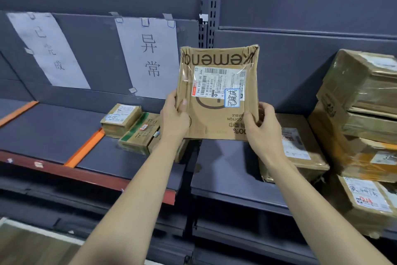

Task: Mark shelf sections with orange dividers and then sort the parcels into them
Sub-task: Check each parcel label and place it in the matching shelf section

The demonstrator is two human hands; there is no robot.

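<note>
While both hands hold it up in front of the shelf back panel, the flat cardboard parcel stands nearly upright, its broad face toward the camera and its long axis roughly vertical. Printing on it reads upside down: "Kemeno…" along the top edge, "COTTON" and "100%" low down. Shipping label sits sideways, number "940 E591-00 344" running up its left side; a small blue-bordered sticker with handwritten characters at its lower right.

Left hand grips the lower left edge, thumb on the front face. Right hand grips the lower right edge, fingers curled round it.

Behind, left: two paper signs taped to the panel, the nearer reading "异常", the farther faint. Below them, two orange dividers lie across the shelf. Two small parcels lie just right of the nearer divider. Right side: stacked parcels, taped, labelled.
</note>
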